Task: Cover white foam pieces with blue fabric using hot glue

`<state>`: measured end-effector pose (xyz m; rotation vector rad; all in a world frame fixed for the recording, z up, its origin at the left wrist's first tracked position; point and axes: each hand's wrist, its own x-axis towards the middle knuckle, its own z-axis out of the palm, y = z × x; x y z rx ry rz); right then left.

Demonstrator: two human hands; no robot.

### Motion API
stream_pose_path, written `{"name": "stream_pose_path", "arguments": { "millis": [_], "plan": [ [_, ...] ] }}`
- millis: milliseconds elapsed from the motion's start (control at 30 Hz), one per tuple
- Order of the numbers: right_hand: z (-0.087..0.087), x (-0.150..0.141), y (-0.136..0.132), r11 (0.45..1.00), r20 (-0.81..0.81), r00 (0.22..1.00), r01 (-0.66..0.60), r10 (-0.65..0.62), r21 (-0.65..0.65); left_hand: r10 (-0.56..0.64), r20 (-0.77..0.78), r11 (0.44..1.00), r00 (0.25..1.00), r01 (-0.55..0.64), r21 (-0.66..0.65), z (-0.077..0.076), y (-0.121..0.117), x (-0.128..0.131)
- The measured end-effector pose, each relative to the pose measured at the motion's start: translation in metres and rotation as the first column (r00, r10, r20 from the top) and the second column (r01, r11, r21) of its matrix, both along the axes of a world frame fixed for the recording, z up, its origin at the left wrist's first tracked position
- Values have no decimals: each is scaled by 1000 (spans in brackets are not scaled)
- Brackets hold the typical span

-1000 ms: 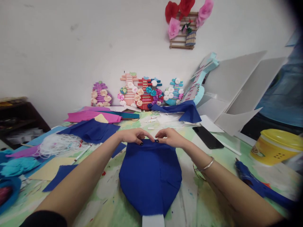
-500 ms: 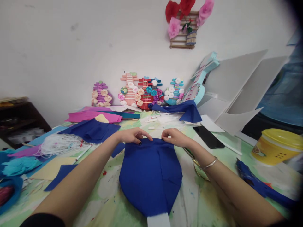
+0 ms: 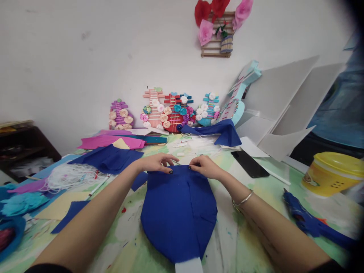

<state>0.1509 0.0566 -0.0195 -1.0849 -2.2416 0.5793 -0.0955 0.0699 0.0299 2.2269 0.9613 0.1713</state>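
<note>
A rounded, lute-shaped board covered in dark blue crepe paper (image 3: 173, 212) lies flat in front of me, its bare white neck (image 3: 189, 265) pointing toward me. A seam runs lengthwise down the paper right of centre. At the far edge, my left hand (image 3: 156, 163) bends over the left part, thumb on the paper and fingers reaching past the rim. My right hand (image 3: 206, 167) pinches the blue paper on the same edge, a little right of the middle. The fingertips behind the rim are partly hidden.
A phone (image 3: 250, 164), a blue glue gun (image 3: 303, 212) and a yellow tub (image 3: 332, 176) lie to the right. White string (image 3: 72, 175) and blue paper (image 3: 109, 158) are at left. Decorated lute models (image 3: 173, 113) and white boards (image 3: 280, 98) lean at the back.
My right hand has moved left along the far edge, closer to my left hand. The left fingers have shifted slightly. The view has moved a little, and the blue board stays flat.
</note>
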Motion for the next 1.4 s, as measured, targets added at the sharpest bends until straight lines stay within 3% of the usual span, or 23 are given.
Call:
{"name": "stream_pose_path", "arguments": {
  "millis": [100,200,467,967,1400],
  "plan": [
    [0,0,-2,1000,-26,1000,12,-12,0,88,-1,979,996,-86,187,-3,-3,14],
    [-2,1,-3,1000,-59,998,17,-17,-11,120,93,953,988,-141,268,-8,-6,32],
    [-5,3,-4,998,-163,986,11,-21,-61,141,129,958,982,-168,233,-10,-10,43],
    [-8,9,-2,996,-230,973,8,-27,-84,179,129,946,975,-207,250,-15,-5,12],
    [-5,17,-3,998,-137,989,53,-55,-18,148,150,950,978,-182,253,-15,-4,14]
  ]
}}
